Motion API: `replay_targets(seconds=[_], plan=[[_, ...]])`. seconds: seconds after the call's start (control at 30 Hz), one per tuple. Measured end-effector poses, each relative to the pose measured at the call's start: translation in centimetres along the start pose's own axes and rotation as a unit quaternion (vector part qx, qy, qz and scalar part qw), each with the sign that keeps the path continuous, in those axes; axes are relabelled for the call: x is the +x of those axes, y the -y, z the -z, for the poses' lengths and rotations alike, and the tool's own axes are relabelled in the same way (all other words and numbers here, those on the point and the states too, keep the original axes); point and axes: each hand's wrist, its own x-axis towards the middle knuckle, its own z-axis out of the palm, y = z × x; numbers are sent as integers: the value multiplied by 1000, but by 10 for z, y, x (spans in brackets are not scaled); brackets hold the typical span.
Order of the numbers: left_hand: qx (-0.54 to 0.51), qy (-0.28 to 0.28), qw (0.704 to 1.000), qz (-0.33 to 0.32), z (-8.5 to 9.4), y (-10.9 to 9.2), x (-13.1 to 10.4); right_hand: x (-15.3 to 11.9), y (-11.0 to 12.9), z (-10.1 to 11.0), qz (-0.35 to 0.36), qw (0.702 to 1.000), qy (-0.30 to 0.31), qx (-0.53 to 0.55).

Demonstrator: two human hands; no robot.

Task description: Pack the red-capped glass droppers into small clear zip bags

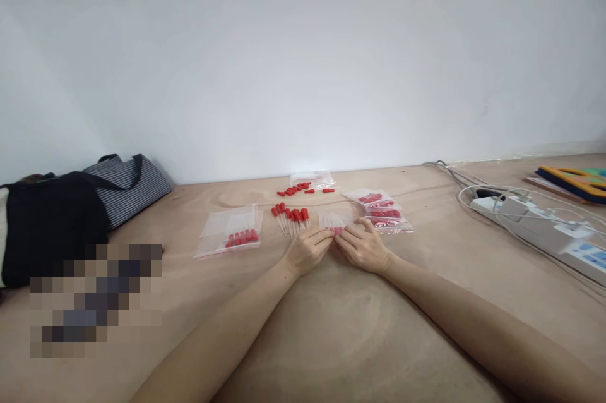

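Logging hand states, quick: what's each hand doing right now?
Left hand: closed, fingertips at the near edge of a clear bag.
Right hand: closed, fingertips at the same edge.

Left hand (pixel 308 250) and right hand (pixel 364 246) pinched near edge of clear bag (pixel 332 220), red bulbs inside. Relative to clear bag: loose droppers (pixel 294 216) just left, flat bag with red bulbs (pixel 227 226) further left. Filled bags (pixel 386 213) overlapped just right; power strip (pixel 544 226) well right. Loose red bulbs (pixel 293 189) behind. All on wooden surface (pixel 341 333).
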Motion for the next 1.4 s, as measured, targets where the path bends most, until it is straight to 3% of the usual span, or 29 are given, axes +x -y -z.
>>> replay_targets(seconds=[0.2, 0.6, 0.73, 0.87, 1.0, 1.17, 1.3, 1.4], plan=[[-11, 20, 1000, 1, 1, -1, -1, -7, -3, 3, -1, 1000, 6, 7], [-63, 37, 997, 33, 1, -2, -2, -40, -22, 29, -11, 1000, 6, 7], [-101, 47, 990, 81, 1, 0, -3, -39, -22, 30, -21, 1000, 11, 1], [-160, 48, 971, 172, 3, -3, -1, -38, -22, 27, -67, 996, 33, 55], [-230, 21, 925, 302, 6, -14, 7, -42, -22, 22, -154, 970, 41, 184], [-334, -14, 824, 457, -2, -23, 24, -46, -21, 22, -165, 953, 54, 249], [-402, -23, 747, 529, -12, -25, 39, -45, -21, 26, -154, 949, 63, 267], [-414, -51, 712, 564, -5, -23, 42, -45, -22, 28, -167, 945, 64, 274]])
